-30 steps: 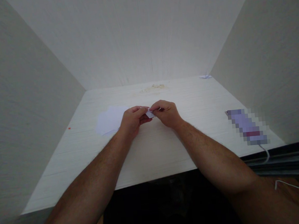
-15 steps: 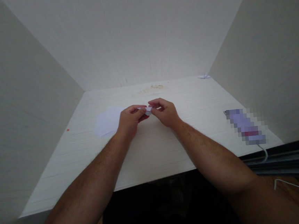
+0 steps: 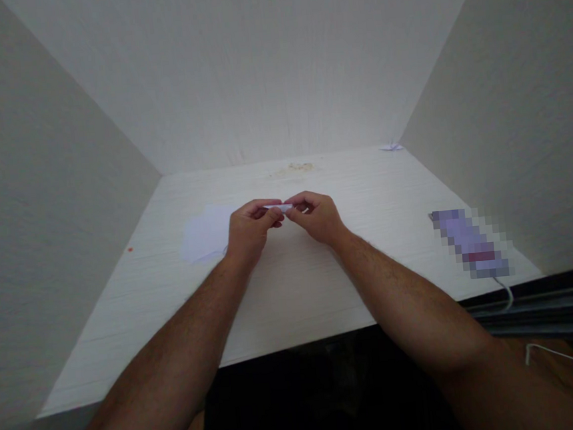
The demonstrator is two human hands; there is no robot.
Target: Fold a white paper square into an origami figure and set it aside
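Observation:
A small folded piece of white paper (image 3: pixel 280 207) is held just above the middle of the white table (image 3: pixel 293 288). My left hand (image 3: pixel 250 230) pinches its left end with thumb and fingers curled. Its right end is pinched by my right hand (image 3: pixel 318 216). Only a thin strip of the paper shows between the fingertips. A loose stack of white paper sheets (image 3: pixel 204 234) lies flat on the table just left of my left hand.
White walls close in the table at the left, back and right. A blurred-out oblong object (image 3: pixel 471 243) with a white cable lies near the right edge. A small folded paper shape (image 3: pixel 391 146) sits in the far right corner. A yellowish stain (image 3: pixel 293 169) marks the back.
Both hands have turned the folded paper so that it shows edge-on as a thinner strip. The hands have stayed in nearly the same place.

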